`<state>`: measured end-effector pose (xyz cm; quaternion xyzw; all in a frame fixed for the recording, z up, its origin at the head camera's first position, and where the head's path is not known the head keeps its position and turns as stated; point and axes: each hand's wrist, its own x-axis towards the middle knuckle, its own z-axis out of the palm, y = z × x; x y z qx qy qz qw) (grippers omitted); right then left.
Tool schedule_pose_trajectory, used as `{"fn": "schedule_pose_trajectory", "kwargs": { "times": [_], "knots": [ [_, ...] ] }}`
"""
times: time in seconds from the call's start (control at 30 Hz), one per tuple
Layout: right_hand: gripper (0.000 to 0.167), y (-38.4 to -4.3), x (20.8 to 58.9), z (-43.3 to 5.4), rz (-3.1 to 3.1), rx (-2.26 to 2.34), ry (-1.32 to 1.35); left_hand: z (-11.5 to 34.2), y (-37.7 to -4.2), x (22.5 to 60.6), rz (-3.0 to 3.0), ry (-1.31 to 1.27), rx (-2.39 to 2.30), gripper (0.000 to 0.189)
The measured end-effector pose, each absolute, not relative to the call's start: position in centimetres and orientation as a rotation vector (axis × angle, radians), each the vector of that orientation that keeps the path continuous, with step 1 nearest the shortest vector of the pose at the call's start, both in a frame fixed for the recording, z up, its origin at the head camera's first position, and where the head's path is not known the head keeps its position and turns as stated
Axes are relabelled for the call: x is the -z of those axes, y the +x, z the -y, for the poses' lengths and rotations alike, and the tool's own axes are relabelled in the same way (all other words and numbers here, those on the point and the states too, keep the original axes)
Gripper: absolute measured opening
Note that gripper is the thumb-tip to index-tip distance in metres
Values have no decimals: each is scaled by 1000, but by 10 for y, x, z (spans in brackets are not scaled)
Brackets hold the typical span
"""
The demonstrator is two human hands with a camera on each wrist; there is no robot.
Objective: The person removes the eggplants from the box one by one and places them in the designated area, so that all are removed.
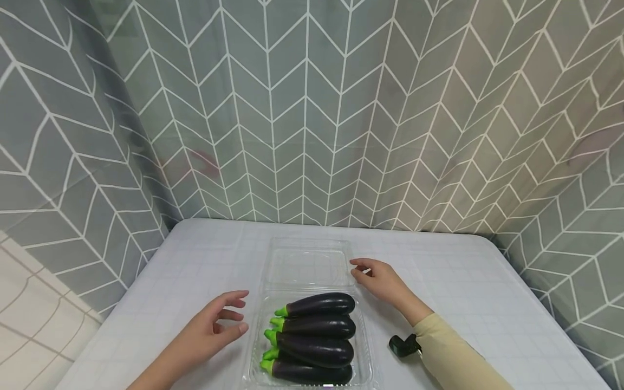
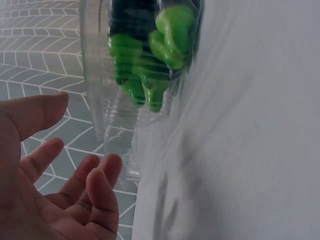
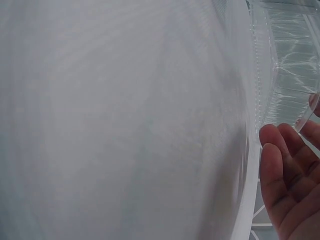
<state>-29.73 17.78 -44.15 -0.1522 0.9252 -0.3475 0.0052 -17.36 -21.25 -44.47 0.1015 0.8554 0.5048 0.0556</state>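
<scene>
A clear plastic clamshell box [image 1: 366, 352] lies on the table with its lid [image 1: 308, 266] folded back flat behind it. Inside the base are several dark eggplants [image 1: 317, 327] in a stack, their green stems to the left; the left wrist view shows the stems [image 2: 176, 35] through the wall. My left hand [image 1: 214, 327] hovers left of the base, fingers spread and slightly bent, apart from the box. My right hand [image 1: 382, 279] is at the lid's right edge. Its loosely bent fingers [image 3: 272, 165] come right up to the lid's rim and hold nothing visible.
A small dark object [image 1: 403, 345] lies on the table beside the right sleeve [image 1: 455, 352]. White cloth covers the table [image 1: 205, 254]. A grey curtain with white chevron lines [image 1: 302, 119] hangs behind the table's far edge and along both sides.
</scene>
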Motion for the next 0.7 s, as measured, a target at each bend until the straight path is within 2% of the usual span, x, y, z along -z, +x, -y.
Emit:
{"fn": "schedule_pose_trajectory", "kwargs": {
  "times": [0.3, 0.7],
  "knots": [
    [35, -298, 441, -179, -2887, 1072, -493, 212, -165, 454, -2258, 393, -1638, 64],
    [35, -299, 443, -177, -2875, 1079, -491, 215, -162, 463, -2119, 527, -1687, 62]
  ]
}}
